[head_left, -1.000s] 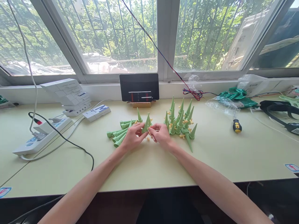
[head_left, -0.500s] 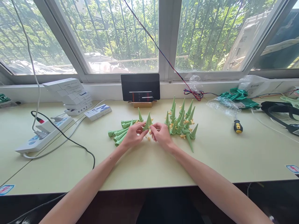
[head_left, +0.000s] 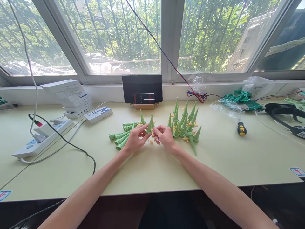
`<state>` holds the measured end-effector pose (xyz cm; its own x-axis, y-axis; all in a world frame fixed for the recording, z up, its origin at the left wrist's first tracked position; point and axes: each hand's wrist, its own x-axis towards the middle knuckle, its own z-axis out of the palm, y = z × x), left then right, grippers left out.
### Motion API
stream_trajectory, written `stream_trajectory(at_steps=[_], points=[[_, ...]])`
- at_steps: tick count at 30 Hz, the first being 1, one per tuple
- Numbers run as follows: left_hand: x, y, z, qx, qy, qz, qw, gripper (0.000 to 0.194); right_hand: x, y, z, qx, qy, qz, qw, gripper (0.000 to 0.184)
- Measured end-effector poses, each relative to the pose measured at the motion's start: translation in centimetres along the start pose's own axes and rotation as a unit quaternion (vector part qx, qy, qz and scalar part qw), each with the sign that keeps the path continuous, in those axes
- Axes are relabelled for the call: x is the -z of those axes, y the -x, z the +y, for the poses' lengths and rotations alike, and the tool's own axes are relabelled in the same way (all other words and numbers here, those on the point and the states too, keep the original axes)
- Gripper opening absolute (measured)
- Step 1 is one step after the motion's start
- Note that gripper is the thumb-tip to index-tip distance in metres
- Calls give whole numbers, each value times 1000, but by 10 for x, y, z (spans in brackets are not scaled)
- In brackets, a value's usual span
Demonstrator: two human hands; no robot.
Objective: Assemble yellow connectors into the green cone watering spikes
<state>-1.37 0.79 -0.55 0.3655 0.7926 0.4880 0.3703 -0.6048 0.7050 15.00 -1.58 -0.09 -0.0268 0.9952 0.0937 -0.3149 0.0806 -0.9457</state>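
Note:
My left hand point(head_left: 137, 139) is closed round the lower part of a green plastic spike point(head_left: 150, 124), which points upward. Close on its right, my right hand point(head_left: 164, 136) pinches at the spike's base; a small yellow piece seems to be between the fingertips, mostly hidden. Small yellow valve pieces point(head_left: 151, 142) lie on the table between the hands. Left of my left hand lie several green spikes point(head_left: 122, 140) on their sides. Right of my right hand, several green spikes with yellow pieces point(head_left: 183, 125) stand upright, one lying tilted point(head_left: 192, 144) at the front.
A dark tablet with a phone point(head_left: 144, 98) stands behind the hands. White boxes point(head_left: 76, 98) and a power strip point(head_left: 45, 136) with cables are at left. At right are a screwdriver point(head_left: 241, 129), clear and green plastic wrapping point(head_left: 240, 98) and a black headset point(head_left: 283, 111).
The view has shifted slightly, so everything sits a little further left. Both hands keep the same hold at the green spike, with hardly any finger movement.

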Motion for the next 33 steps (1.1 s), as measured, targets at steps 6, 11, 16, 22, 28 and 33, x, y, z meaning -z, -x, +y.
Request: stream_trajectory(at_steps=[6, 11, 16, 22, 28, 33], points=[[0, 0, 0, -6, -15, -23, 1000, 43, 1, 0, 5, 10, 35, 4, 999, 24], [1, -1, 0, -3, -17, -31, 999, 42, 3, 0, 9, 67, 117, 2, 991, 24], [2, -1, 1, 25, 10, -27, 999, 42, 6, 2, 9, 158, 217, -10, 963, 23], [2, 0, 0, 63, 45, -37, 996, 44, 7, 2, 9, 240, 298, -19, 924, 25], [1, 0, 0, 41, 57, -39, 997, 42, 6, 3, 7, 214, 270, -17, 939, 25], [-1, 1, -2, 18, 37, -20, 999, 43, 4, 3, 8, 153, 186, -5, 971, 25]])
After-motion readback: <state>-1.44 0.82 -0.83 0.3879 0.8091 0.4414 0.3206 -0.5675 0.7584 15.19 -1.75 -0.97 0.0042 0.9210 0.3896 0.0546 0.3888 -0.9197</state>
